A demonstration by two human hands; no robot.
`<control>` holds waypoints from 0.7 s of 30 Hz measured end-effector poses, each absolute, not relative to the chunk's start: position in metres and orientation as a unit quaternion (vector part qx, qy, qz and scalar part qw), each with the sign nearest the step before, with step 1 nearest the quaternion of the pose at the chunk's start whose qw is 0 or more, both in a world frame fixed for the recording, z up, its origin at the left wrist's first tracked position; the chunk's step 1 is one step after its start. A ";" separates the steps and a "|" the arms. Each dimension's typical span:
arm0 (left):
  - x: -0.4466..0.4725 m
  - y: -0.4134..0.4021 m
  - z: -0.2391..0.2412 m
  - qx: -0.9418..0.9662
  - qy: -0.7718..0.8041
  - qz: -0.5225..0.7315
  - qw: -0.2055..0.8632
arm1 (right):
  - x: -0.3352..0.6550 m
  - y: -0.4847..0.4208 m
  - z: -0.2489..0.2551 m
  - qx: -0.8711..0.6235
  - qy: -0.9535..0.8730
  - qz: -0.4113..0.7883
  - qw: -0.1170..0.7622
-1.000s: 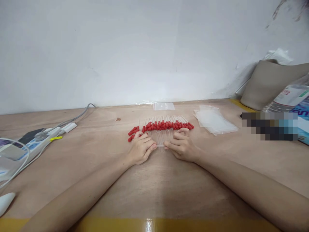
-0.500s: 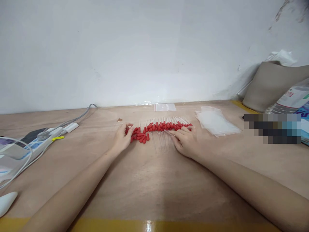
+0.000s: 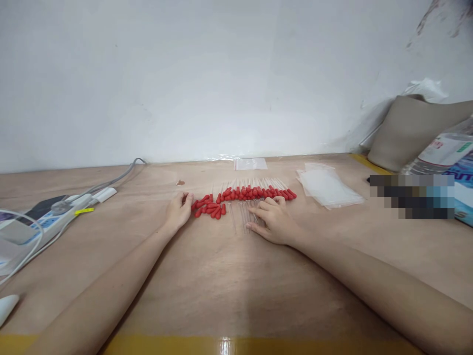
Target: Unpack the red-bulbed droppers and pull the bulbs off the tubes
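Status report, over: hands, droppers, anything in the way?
Left hand by loose red rubber bulbs, grip unclear. Right hand open at clear dropper tubes. Row of bulb-fitted droppers just beyond. Clear plastic bags off right, likely no obstacle.

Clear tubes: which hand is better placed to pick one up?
Likely the right hand: it is spread at the clear tubes, while the left hand is farther off, beside the left end of the red bulbs.
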State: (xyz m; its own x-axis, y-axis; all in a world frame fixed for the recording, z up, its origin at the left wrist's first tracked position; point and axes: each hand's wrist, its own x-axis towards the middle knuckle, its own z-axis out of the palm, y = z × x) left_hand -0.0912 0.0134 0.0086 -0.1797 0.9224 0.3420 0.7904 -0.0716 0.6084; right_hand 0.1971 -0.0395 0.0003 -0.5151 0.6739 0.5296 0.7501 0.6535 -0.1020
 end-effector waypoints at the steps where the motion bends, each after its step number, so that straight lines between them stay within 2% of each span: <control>1: -0.092 0.014 0.007 0.633 0.678 0.363 0.086 | 0.197 -0.040 0.001 -0.407 -0.871 -0.066 0.266; 11: -0.072 0.031 0.011 0.662 0.684 0.308 0.008 | 0.199 -0.043 0.004 -0.392 -0.880 -0.059 0.263; 18: -0.057 0.061 0.024 0.642 0.735 0.206 0.075 | 0.204 -0.040 -0.003 -0.407 -0.845 -0.048 0.343; 21: -0.053 0.069 0.023 0.629 0.741 0.214 0.099 | 0.206 -0.039 -0.005 -0.417 -0.828 -0.047 0.372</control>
